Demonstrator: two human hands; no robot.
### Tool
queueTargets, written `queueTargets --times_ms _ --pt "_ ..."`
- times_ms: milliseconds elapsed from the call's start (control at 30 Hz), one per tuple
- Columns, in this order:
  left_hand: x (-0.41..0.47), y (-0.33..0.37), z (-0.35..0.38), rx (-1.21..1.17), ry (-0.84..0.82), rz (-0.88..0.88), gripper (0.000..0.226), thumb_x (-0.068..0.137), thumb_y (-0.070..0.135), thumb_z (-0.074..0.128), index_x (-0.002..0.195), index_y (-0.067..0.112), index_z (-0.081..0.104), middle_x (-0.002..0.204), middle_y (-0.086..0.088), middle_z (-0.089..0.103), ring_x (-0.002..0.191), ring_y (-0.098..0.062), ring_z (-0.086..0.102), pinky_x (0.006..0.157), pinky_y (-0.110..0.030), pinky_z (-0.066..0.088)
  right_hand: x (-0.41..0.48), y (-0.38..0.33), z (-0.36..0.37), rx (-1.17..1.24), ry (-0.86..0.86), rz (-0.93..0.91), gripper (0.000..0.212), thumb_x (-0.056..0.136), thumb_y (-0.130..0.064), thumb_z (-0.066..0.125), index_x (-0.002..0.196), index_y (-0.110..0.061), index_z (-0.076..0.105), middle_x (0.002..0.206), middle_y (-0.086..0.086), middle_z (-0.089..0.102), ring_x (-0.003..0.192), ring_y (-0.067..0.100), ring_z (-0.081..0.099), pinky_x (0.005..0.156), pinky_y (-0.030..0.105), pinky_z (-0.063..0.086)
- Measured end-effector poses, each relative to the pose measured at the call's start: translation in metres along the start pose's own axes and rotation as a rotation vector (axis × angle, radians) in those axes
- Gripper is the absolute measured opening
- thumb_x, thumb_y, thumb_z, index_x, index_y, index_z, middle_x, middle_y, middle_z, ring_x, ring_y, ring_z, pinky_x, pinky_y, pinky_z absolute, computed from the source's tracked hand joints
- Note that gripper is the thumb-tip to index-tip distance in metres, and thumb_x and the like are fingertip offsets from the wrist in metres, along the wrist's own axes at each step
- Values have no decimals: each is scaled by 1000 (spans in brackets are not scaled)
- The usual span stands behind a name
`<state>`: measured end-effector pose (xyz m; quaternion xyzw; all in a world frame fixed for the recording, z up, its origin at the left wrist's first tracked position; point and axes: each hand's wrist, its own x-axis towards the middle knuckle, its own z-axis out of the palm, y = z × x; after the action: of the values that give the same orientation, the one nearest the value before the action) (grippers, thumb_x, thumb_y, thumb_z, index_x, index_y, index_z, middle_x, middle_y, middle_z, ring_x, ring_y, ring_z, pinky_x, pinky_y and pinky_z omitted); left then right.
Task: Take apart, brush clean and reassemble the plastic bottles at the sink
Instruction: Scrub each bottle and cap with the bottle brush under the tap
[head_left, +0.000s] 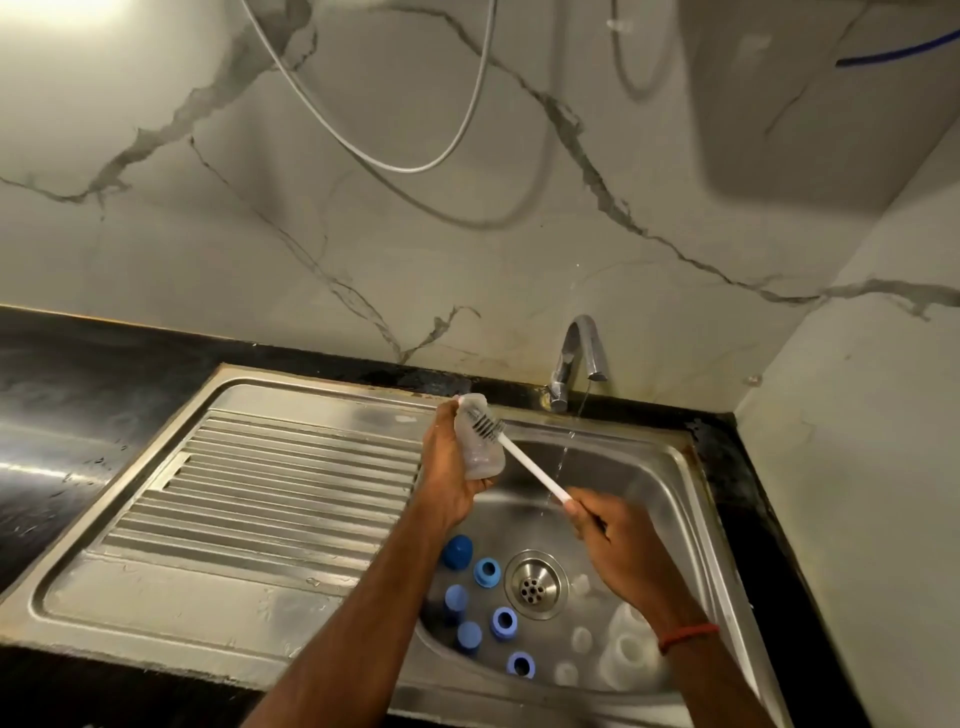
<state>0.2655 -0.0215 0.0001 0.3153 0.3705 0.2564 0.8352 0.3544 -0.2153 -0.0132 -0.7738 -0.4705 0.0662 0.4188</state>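
bottle (479, 451) up over the sink (691, 493), clear plastic, sitting in the left grip (448, 475), fingers and thumb wrapped round its body, held above the left side of the basin. across comes the brush (525, 464), white handle slanting down to the right, dark bristles right at the upper part of the bottle, though whether they're inside the plastic or rubbing its outside, can't tell from here. right grip (618, 540) is closed round the low end of that handle, a red thread (688, 635) on the wrist. tap (577, 358) at the back is running, a thin stream of water (563, 457) dropping just behind the handle. down in the basin, left of the drain (535, 583), a dark blue cap (457, 550), two paler blue caps (457, 597) and three blue rings (487, 571) lie loose. right of the drain, clear bottle pieces (626, 649) sit partly under the right forearm. ribbed draining board (291, 483) stretches off to the left, black surface (62, 395) beyond it, marble wall (363, 249) behind with a white hose (395, 167) looping down.
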Motion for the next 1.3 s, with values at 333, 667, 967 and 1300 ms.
queueTargets --times_ms 333,667,967,1300 --pt "8 11 -10 -127 -8 -12 50 93 48 60 123 9 62 115 -17 69 103 -32 67 66 -46 57 -24 7 -2 25 -72 31 25 100 -33 53 95 -17 72 68 -1 55 63 18 54 63 40 51" --pt "4 11 4 -175 -115 -2 65 82 58 69 124 10 60 99 -12 66 89 -26 66 81 -47 59 -6 -11 0 8 -40 23 23 103 -23 51 84 -23 63 59 -6 47 54 7 46 53 24 41" --pt "-2 4 7 -112 -25 69 54 90 51 60 121 6 63 106 -15 73 95 -29 72 72 -41 59 5 -24 2 -61 58 69 21 102 -26 51 90 -19 66 59 -7 49 54 7 47 51 18 36" --pt "-5 17 -3 -23 1 66 40 103 42 50 109 8 71 93 -9 72 83 -22 68 76 -40 55 -13 -5 -4 -153 51 -40 32 102 -41 44 105 -22 70 73 -7 56 65 8 54 58 31 49"
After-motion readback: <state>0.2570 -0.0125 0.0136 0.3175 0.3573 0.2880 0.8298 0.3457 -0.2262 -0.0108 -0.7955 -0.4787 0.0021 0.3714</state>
